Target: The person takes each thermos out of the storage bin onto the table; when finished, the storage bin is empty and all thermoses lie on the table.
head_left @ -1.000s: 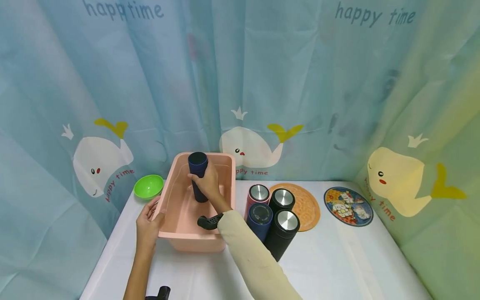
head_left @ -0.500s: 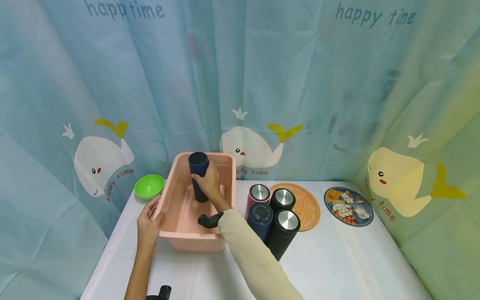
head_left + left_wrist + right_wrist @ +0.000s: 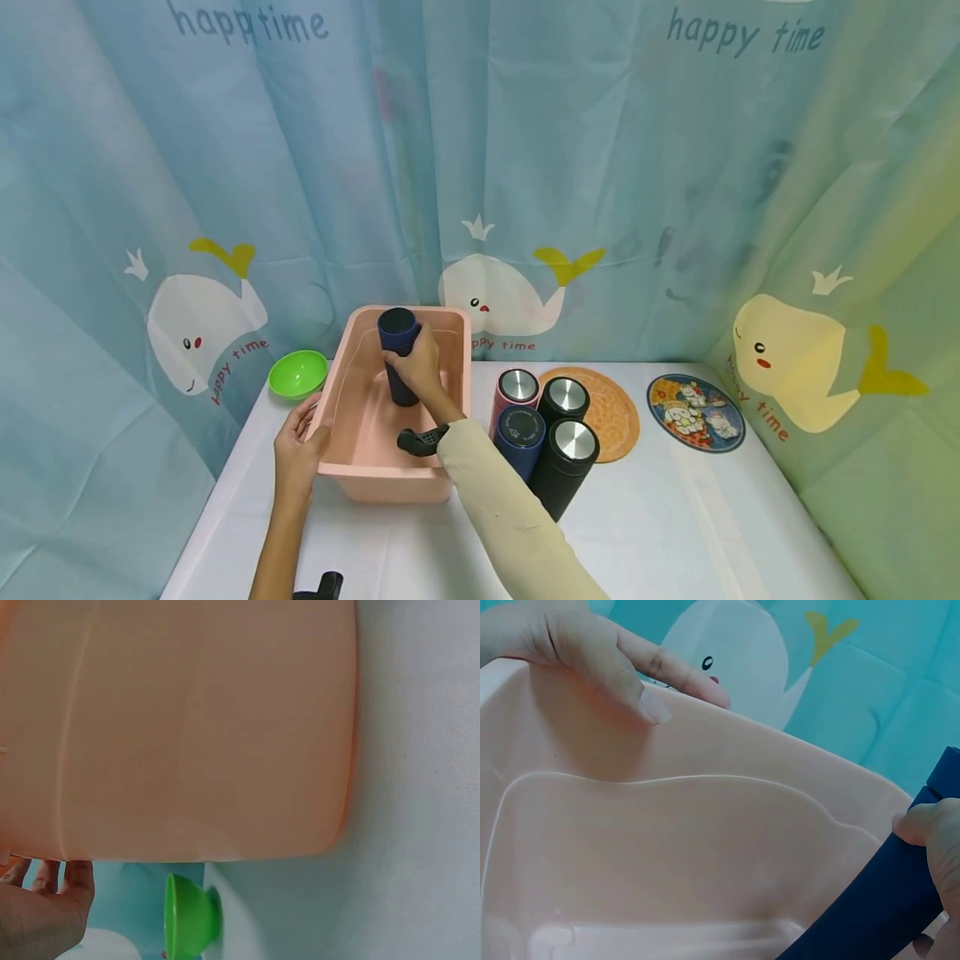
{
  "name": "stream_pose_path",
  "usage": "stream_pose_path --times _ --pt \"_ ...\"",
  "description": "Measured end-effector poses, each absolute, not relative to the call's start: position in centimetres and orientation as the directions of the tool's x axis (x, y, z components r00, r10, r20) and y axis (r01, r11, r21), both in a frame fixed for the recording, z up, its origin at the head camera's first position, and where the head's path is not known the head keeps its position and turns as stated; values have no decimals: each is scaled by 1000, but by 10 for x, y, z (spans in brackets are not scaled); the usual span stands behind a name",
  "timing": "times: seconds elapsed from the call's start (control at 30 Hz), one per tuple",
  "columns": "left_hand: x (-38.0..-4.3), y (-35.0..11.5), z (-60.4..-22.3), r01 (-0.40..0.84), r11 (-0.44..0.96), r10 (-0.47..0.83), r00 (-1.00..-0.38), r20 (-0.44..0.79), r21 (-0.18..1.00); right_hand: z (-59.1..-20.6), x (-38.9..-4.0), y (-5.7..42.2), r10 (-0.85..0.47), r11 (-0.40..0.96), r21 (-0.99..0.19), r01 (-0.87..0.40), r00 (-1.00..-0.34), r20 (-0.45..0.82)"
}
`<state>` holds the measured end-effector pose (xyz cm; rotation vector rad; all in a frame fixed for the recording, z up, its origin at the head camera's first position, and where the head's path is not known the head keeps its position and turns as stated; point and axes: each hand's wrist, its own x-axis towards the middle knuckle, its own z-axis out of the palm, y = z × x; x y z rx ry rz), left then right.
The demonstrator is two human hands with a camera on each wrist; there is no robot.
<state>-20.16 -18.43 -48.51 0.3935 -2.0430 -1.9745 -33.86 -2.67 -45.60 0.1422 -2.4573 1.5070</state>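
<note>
A deep pink plastic bin (image 3: 360, 446) stands on the white table. Inside it, toward the back, a dark blue thermos (image 3: 400, 337) is held upright by my right hand (image 3: 422, 364), thumb and fingers wrapped round its upper body. In the right wrist view the same thermos (image 3: 870, 900) runs down toward the bin's floor; whether its base touches cannot be told. My left hand (image 3: 298, 446) grips the bin's left rim, thumb inside and fingers outside. To the bin's right stand several more thermoses: a pink one (image 3: 517, 387), a blue one (image 3: 521, 437) and black ones (image 3: 562, 467).
A green bowl (image 3: 297, 373) sits left of the bin near the back edge. Behind the thermoses lies an orange round mat (image 3: 618, 417), partly hidden. A patterned round mat (image 3: 697, 414) lies farther right. A blue curtain (image 3: 525, 167) hangs behind the table (image 3: 675, 533).
The dark blue thermos and my right hand have stayed almost in place, with only a very slight shift. My left hand keeps the same grip on the bin's rim.
</note>
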Motion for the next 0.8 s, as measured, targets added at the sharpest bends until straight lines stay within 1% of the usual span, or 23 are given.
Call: stream_pose_path --times 0.2,0.47,0.8 --pt "-200 -184 -485 8 25 -378 -926 17 1000 -456 -338 -26 55 463 -855 -234 -955 291" --pt "-200 -183 -484 1 34 -376 -926 14 999 -452 -334 -24 54 425 -856 -294 -936 348" --pt "-200 -183 -482 -1 11 -376 -927 4 1000 -447 -333 -24 63 411 -853 -322 -923 378"
